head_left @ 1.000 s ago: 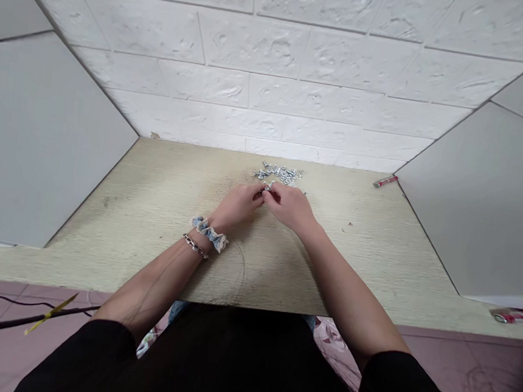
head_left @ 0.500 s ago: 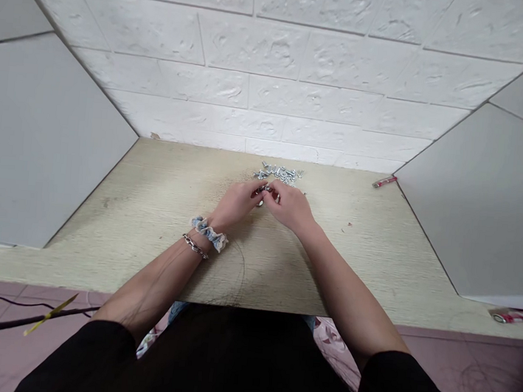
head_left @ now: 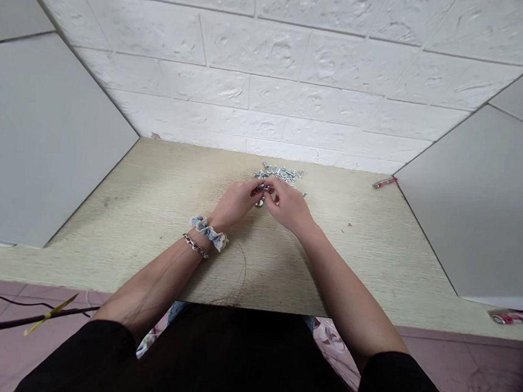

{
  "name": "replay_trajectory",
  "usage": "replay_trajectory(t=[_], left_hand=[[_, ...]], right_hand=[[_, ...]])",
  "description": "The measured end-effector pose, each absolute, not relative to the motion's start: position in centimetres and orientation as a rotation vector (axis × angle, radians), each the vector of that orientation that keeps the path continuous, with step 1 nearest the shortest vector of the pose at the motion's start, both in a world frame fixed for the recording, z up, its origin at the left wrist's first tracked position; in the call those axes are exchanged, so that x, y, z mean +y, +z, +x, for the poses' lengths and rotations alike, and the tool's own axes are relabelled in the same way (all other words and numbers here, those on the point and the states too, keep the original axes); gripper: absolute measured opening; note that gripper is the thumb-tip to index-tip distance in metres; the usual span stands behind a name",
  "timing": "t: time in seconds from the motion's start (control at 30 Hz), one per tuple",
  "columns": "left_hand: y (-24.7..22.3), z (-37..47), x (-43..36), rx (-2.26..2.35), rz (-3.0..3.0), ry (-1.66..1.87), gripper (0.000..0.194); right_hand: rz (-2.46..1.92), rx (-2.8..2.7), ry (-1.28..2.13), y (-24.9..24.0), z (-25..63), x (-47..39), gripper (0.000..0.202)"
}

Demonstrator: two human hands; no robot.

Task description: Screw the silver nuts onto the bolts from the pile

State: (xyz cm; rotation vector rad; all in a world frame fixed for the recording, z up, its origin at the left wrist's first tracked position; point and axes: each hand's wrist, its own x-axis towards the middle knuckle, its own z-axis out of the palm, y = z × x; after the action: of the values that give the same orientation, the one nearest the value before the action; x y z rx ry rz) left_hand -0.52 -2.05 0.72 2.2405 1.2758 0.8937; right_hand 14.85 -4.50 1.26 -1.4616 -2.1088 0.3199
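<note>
Both of my hands meet over the middle of the wooden board, fingertips pinched together. Between them is a small shiny bolt (head_left: 264, 188); the fingers cover most of it. My left hand (head_left: 237, 201) grips its left side, with a scrunchie and a chain bracelet on that wrist. From the right, my right hand (head_left: 290, 207) closes thumb and fingers on the other end. Right behind the fingers lies a loose pile of silver bolts and nuts (head_left: 282, 173). One round metal piece (head_left: 259, 202) shows just below the fingertips, partly hidden.
A white brick-pattern wall (head_left: 270, 93) stands behind the board (head_left: 150, 211). Grey panels (head_left: 46, 140) flank both sides. One red-and-silver battery-like item (head_left: 384, 182) lies by the right panel, another (head_left: 516, 317) at the front right edge. A dark cable (head_left: 26, 320) runs at lower left.
The fingers of my right hand have shifted slightly around the bolt, and a bit more of it shows. My arms and the pile stay in place.
</note>
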Motion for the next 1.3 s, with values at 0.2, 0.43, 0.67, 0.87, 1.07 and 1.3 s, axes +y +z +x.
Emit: replay_trajectory(t=[0.2,0.43,0.67,0.87,1.07,1.3], left_hand=[[0.74,-0.53,-2.08,1.266,2.251,0.885,0.029],[0.67,-0.5,-2.18,1.263,2.281,0.865,0.025],[1.04,-0.43,-2.3,1.256,2.279,0.872,0.021],[0.84,-0.51,-2.15,1.25,2.256,0.909,0.025],[0.55,-0.63,-1.93,1.263,2.274,0.914,0.028],[0.79,-0.54,-2.09,1.255,2.281,0.895,0.029]], right_hand=[[-1.513,-2.092,0.32,1.26,14.92,-4.37,0.023],[-1.547,-2.076,0.241,1.09,14.92,-4.16,0.027],[-1.539,-2.071,0.239,1.27,14.92,-4.31,0.033],[-1.527,-1.98,0.317,1.32,14.97,-4.43,0.019],[-1.383,-2.114,0.279,1.04,14.88,-4.42,0.026],[-1.499,-2.087,0.292,1.12,14.96,-4.25,0.023]])
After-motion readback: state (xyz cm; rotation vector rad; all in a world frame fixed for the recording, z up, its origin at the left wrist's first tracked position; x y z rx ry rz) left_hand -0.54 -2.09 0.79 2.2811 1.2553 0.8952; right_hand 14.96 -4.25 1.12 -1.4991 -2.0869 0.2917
